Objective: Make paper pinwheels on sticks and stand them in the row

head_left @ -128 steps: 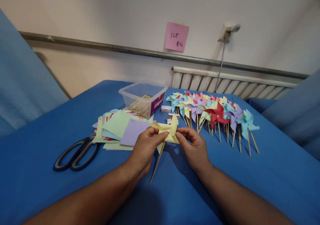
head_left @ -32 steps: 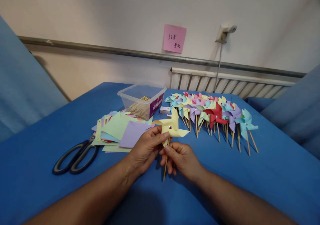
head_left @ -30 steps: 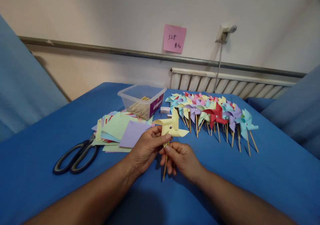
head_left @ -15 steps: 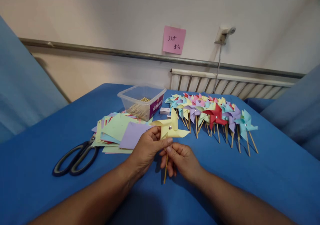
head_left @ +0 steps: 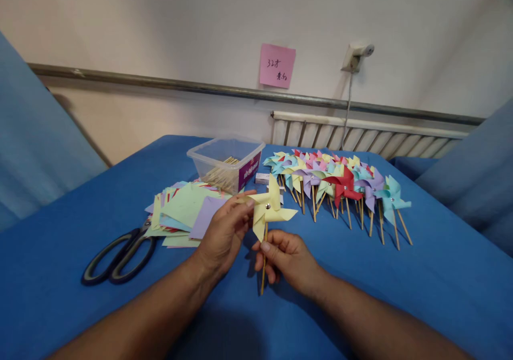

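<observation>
Pale yellow paper pinwheel (head_left: 267, 208) with a silver pin at its hub, mounted on a thin wooden stick (head_left: 263, 266), held upright above the blue cloth-covered table (head_left: 441, 274). Right hand (head_left: 286, 256) pinches the stick just below the paper, fingers closed round it. Left hand (head_left: 222, 232) has its fingertips at the left blade tip — touching or lightly pinching it, fingers otherwise loose.

Risks as I judge them:
- Thin paper blade — a hard pinch or tug by the left hand could crease or tear it at the pin.
- The pin may pull out of the stick if the wheel is pushed sideways; the pinwheel would drop onto the table.
- The stick is slender; a tight grip with bending could snap it.

Nearby: row of finished coloured paper pinwheels (head_left: 340, 184) lying to the right, stack of coloured paper squares (head_left: 184, 210) to the left, black-handled scissors (head_left: 116, 248) beside them, clear plastic box of sticks (head_left: 226, 162) behind.
</observation>
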Tool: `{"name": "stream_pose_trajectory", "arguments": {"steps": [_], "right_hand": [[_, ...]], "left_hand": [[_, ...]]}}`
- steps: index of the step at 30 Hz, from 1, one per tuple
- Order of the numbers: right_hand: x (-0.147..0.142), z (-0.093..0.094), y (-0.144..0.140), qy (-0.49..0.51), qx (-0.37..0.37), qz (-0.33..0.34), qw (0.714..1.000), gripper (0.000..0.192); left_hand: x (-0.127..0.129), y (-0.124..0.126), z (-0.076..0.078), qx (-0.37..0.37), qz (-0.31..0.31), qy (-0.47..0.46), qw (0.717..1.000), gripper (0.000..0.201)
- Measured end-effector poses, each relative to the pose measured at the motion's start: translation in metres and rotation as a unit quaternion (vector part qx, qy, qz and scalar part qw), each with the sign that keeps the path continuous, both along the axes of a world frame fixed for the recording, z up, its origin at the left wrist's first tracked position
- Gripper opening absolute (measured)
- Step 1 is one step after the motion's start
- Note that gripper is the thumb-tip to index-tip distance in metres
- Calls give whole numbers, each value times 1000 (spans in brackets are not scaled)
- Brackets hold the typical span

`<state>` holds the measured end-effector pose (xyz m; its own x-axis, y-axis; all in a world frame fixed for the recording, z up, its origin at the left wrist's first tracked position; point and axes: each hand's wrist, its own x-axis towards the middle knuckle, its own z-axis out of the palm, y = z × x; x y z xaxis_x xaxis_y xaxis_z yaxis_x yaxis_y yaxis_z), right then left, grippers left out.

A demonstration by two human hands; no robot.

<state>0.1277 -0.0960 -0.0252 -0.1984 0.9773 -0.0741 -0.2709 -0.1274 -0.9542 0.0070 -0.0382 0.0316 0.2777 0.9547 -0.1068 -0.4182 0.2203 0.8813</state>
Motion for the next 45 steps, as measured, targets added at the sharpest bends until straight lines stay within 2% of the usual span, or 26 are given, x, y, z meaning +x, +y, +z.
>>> {"name": "stream_pose_trajectory", "arguments": {"steps": [6,14,20,26,32,40,42,45], "right_hand": [[0,-1,0,-13,-9,6,1000,43],[-2,0,-1,-24,-5,-8,1000,41],[-2,-3,-1,-21,6,13,1000,40],[-2,-2,-1,-46,5,32,998,41],[-4,-1,-3,-51,-7,39,998,42],[6,-1,6,-14,-16,0,1000,46],[8,1,6,-13,-23,15,1000,46],[6,4,3,-22,-36,77,996,46]], "left_hand": [[-4,8,-5,19,40,13,999,10],[-3,7,-9,12,34,34,999,7],[-2,4,-5,-2,-24,14,1000,10],[-1,-2,-5,-22,-105,57,993,22],[2,-4,-4,-36,-68,43,996,27],[-2,2,-4,-73,-69,21,995,15],[-3,3,-6,-83,-59,22,995,16],[-2,3,-7,-79,-26,19,996,16]]}}
